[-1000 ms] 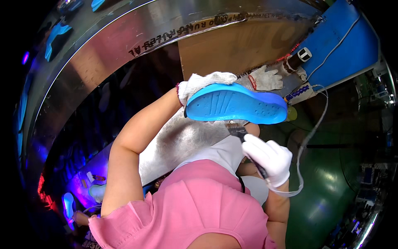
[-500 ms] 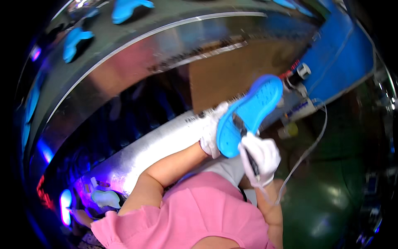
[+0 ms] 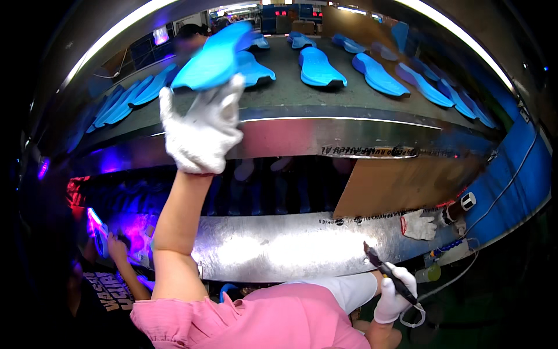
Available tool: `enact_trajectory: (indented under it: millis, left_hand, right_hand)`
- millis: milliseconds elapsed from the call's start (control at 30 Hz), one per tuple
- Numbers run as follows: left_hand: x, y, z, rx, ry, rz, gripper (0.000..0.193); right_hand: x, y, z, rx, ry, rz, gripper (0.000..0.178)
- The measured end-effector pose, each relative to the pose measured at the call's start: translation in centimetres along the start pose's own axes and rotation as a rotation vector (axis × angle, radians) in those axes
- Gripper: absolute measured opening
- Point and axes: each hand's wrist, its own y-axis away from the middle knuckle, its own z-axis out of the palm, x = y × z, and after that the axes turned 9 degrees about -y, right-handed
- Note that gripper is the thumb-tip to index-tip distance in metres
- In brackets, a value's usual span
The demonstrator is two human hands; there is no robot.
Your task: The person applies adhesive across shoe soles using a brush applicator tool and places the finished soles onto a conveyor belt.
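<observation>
- Grey-green raised surface [image 3: 285, 100] w/ metal side spans the upper view; blue soles [image 3: 321, 68] lie on it, apart from each other in ctr, closer together far L.
- Metal desk [image 3: 244, 250] runs below it, bright glare on top.
- Pink top [image 3: 256, 320] of the wearer at bottom, white cloth beside it.
- Brown cardboard sheet [image 3: 401, 186] stands btwn raised surface & desk, R of ctr.
- Co-worker [image 3: 104, 302] at lower L, dark top, holding another blue sole [image 3: 99, 232] nr purple light.
- L hand [image 3: 202, 128], white knit glove, arm stretched up: fingers spread wide, holding the blue sole at its lower end; exact contact partly hidden.
- Held sole [image 3: 212, 58] is tilted & blurred, in front of the raised surface, hiding part of a sole behind; can't tell if they touch.
- R hand [image 3: 395, 299], white glove, low nr front of desk: fingers closed round handle of a brush.
- Brush [image 3: 386, 272], dark, pale tube at rear end; tip points up-L over desk, can't tell if touching.
- Loose white glove [image 3: 418, 225], red cuff, on desk at R.
- Dark bottle [image 3: 450, 214], white cap, just R of loose glove.
- Yellowish jar [image 3: 430, 273], nr R hand.
</observation>
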Motion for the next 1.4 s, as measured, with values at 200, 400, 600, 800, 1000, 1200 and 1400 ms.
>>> enact_trajectory:
  millis: [200, 400, 600, 800, 1000, 1200, 1400]
  left_hand:
    - [4.7, 1.5, -0.6, 0.531, -0.783, 0.347, 0.057]
    - [2.0, -8.1, -1.1, 0.039, -2.648, 0.154, 0.038]
    - [1.6, -9.3, -3.2, -0.308, -2.760, -0.213, 0.027]
    - [9.4, -3.9, -4.6, 0.214, -2.722, 0.649, 0.028]
    - [17.6, 1.6, -6.4, 1.180, -2.821, -0.839, 0.030]
    - [20.7, 4.1, -8.3, 1.344, -2.890, -0.766, 0.022]
    - [17.0, 2.3, -7.2, 0.863, -1.594, 0.388, 0.036]
  right_hand:
    - [0.8, 0.1, -0.2, 0.073, 0.051, 0.202, 0.024]
    - [0.7, 0.6, 0.2, 0.004, 0.109, 0.131, 0.025]
    - [0.6, 0.7, 0.0, -0.044, 0.224, 0.030, 0.025]
    - [1.1, 0.0, 0.6, -0.038, 0.219, 0.090, 0.022]
    - [2.9, 1.9, -1.1, -0.010, 0.175, 0.291, 0.025]
    - [0.4, 0.3, 0.9, -0.111, 0.286, 0.147, 0.021]
    - [2.6, 1.1, 0.2, 0.113, 0.144, 0.167, 0.031]
